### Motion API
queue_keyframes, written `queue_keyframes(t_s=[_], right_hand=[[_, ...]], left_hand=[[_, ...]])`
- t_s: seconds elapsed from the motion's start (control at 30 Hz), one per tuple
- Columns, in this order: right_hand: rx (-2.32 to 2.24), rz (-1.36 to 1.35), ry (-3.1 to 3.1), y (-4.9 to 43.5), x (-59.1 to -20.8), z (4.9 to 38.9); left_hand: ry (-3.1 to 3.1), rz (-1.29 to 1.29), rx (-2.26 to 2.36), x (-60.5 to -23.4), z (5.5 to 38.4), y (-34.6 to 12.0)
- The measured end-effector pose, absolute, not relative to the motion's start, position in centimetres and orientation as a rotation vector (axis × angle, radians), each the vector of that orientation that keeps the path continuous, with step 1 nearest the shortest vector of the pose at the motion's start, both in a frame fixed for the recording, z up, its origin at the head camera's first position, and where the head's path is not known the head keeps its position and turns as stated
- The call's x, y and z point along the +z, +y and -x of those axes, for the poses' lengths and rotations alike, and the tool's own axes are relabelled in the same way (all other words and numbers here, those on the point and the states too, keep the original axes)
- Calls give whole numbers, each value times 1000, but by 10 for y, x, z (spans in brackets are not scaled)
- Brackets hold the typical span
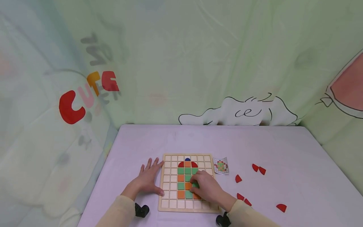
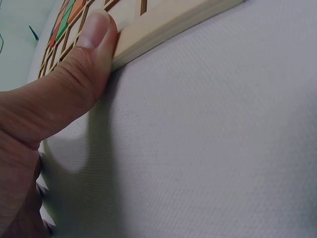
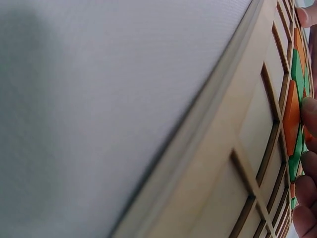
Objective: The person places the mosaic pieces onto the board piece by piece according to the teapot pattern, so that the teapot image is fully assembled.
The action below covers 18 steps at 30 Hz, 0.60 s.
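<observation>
A wooden grid board [image 1: 169, 201] lies on the table. In its middle columns sit green and orange square tiles [image 1: 181, 194], with red quarter-round pieces [image 1: 181, 164] and a blue round piece [image 1: 187, 159] at the far end. My left hand [image 1: 148, 179] is spread along the board's left edge, its thumb [image 2: 94, 37] pressing on the frame in the left wrist view. Over the right columns, my right hand [image 1: 208, 187] pinches a green tile [image 1: 195, 185] between thumb and fingertips. The hand hides part of the tiles around it.
A small pattern card [image 1: 221, 165] lies just beyond the board's right edge. Several loose red pieces are scattered on the table [image 1: 297, 157] to the right, one of them [image 1: 281, 207] farther out. Black devices are strapped at both wrists. Curtains stand behind the table.
</observation>
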State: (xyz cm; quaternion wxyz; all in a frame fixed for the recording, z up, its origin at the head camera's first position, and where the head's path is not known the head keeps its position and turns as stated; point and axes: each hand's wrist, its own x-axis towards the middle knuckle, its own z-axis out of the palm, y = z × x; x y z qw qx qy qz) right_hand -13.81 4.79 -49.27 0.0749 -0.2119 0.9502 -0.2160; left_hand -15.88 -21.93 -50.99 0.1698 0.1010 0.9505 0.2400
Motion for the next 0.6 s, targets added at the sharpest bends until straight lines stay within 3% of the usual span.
queue_keyframes(t_s=[0.6], right_hand=[[-644,613,2849,46,-492,138]], left_hand=[[2702,-290,678,-512,160,-220]])
